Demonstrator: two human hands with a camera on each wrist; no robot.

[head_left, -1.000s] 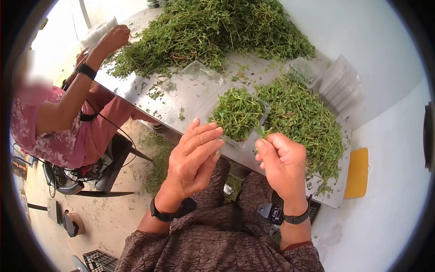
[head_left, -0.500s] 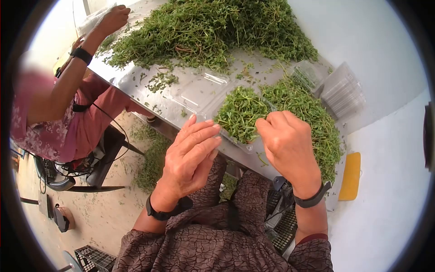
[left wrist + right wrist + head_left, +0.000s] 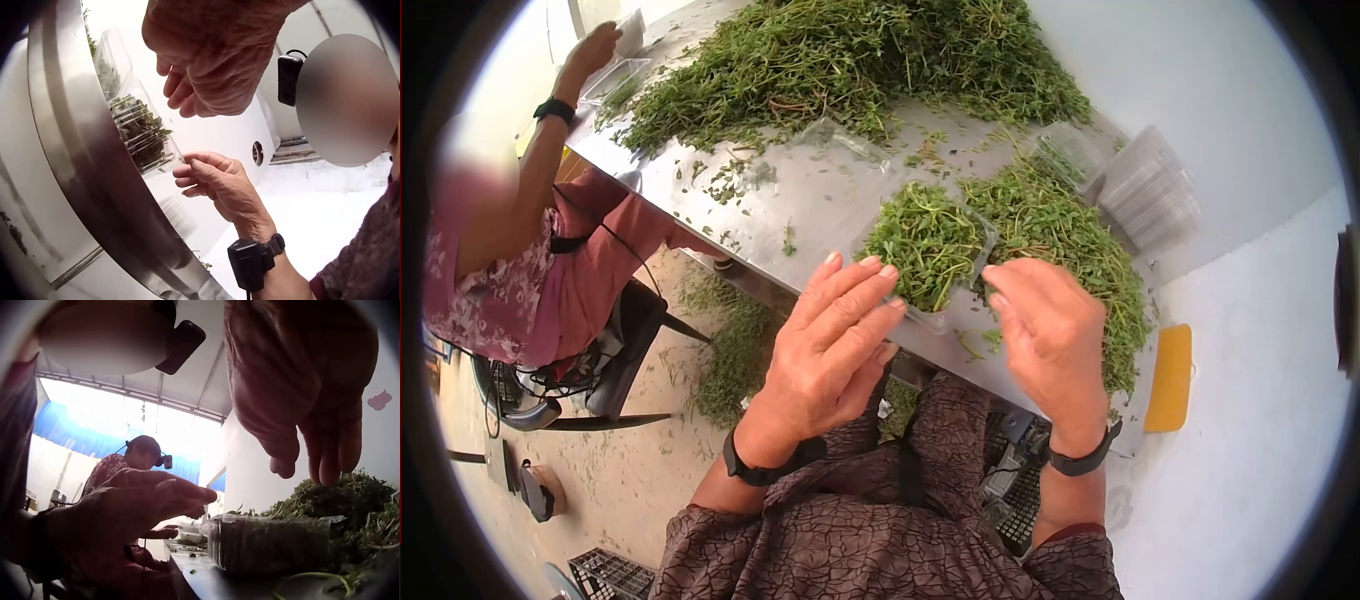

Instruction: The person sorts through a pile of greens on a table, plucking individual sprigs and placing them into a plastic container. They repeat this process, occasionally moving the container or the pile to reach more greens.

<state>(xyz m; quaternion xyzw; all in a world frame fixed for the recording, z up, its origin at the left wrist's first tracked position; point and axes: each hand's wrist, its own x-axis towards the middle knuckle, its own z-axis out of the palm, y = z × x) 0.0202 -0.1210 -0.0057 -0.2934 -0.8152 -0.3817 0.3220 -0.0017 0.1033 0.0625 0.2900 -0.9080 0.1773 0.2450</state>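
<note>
A clear plastic tray (image 3: 932,318) heaped with green herb sprigs (image 3: 925,240) stands near the front edge of the steel table (image 3: 820,200). My left hand (image 3: 860,290) lies flat with straight fingers, its fingertips at the tray's near left corner. My right hand (image 3: 1015,285) hovers at the tray's right side with relaxed fingers and holds nothing. In the right wrist view the tray (image 3: 269,540) stands between my left hand (image 3: 156,500) and the hanging right fingers (image 3: 325,456). The left wrist view shows the right hand (image 3: 209,181) beside the tray (image 3: 147,140).
A loose herb pile (image 3: 1070,230) lies right of the tray, and a large heap (image 3: 850,60) covers the table's far end. Stacked empty clear trays (image 3: 1150,190) stand at the right. A yellow object (image 3: 1170,375) lies by the wall. Another person (image 3: 510,260) sits at the left.
My right hand pinched a sprig, carried it over the tray, and has now drawn back to the tray's right side with nothing in it. The left hand barely moved.
</note>
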